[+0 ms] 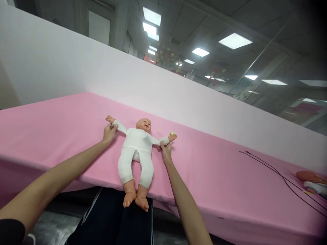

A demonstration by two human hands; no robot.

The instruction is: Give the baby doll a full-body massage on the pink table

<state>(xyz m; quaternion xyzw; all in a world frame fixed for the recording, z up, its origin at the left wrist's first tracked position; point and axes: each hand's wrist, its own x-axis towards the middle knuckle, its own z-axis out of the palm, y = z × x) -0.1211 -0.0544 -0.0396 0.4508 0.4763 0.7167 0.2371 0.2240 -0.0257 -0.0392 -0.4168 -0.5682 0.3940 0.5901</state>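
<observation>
The baby doll (pixel 136 144) lies on its back on the pink-covered desk (pixel 63 132), in the middle of the view, with its bare feet hanging over the desk's near edge toward 6 o'clock. The left hand (pixel 109 133) is closed in a pinch on the white sleeve on the doll's 9 o'clock side, and the right hand (pixel 165 152) pinches the cuff on its 3 o'clock side. The padded suit looks soft and light, likely to flop and bunch, while the head, hands and feet look stiffer, so the sleeves or torso seem the surest places to hold. Some fingertips are hidden behind the cloth. Toward 3 o'clock, a black cord (pixel 281 178) trails near a second doll (pixel 311 182), cut off by the frame's edge. A yellow-green speck (pixel 172 133) by the doll's hand is too small to make out.
</observation>
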